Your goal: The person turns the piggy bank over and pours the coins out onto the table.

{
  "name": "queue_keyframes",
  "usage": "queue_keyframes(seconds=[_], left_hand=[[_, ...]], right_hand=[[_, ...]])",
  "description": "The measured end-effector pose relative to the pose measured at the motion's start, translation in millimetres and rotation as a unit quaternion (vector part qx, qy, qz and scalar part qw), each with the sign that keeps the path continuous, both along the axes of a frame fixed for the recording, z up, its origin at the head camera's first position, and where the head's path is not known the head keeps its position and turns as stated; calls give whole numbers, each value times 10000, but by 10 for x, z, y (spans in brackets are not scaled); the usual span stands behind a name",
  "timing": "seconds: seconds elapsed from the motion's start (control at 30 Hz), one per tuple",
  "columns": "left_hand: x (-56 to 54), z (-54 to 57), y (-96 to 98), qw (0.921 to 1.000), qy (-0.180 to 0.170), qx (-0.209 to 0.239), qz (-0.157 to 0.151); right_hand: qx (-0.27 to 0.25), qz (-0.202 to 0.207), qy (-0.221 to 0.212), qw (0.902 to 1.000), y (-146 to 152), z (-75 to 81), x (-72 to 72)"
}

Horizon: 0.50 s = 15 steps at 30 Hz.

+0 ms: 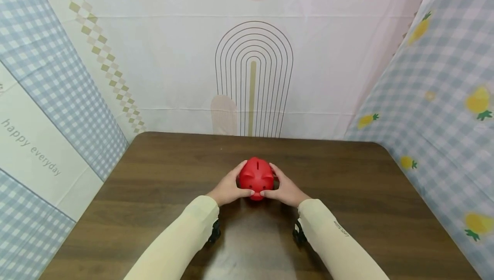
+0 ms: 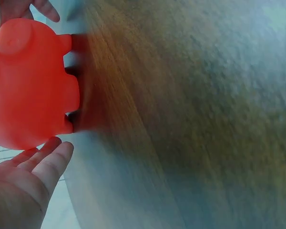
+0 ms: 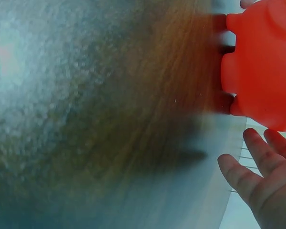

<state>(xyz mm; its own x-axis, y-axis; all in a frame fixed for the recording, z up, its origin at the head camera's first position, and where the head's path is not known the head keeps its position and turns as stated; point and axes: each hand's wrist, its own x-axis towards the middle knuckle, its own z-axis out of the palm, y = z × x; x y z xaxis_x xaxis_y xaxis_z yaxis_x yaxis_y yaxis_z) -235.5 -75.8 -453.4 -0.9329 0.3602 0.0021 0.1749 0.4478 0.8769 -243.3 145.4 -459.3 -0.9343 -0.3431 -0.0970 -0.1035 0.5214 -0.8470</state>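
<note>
Two hands clasp a red pig on the table.

The pig stands on its feet near the table's far edge, about midway across, coin slot up and face toward the person; the left hand and right hand grip its two sides, thumbs over the snout and partly hiding it. Pale sleeves cross the near part of the table, with a black device under the left cuff and another under the right. A white sheet printed with arches hangs behind the far edge; a blue-checked sheet flanks the left side, lettered "happy everyday", and a checked fruit-print sheet the right.
</note>
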Motion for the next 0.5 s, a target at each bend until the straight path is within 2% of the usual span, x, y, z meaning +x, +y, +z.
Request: queue_keyframes(seconds=[0.23, 0.5], left_hand=[[-7, -12, 20, 9992, -115, 363, 75], [0, -9, 5, 9981, -162, 561, 211]], right_hand=[[-143, -89, -11, 9999, -10, -2, -9], [-345, -255, 11, 9991, -9, 36, 25]])
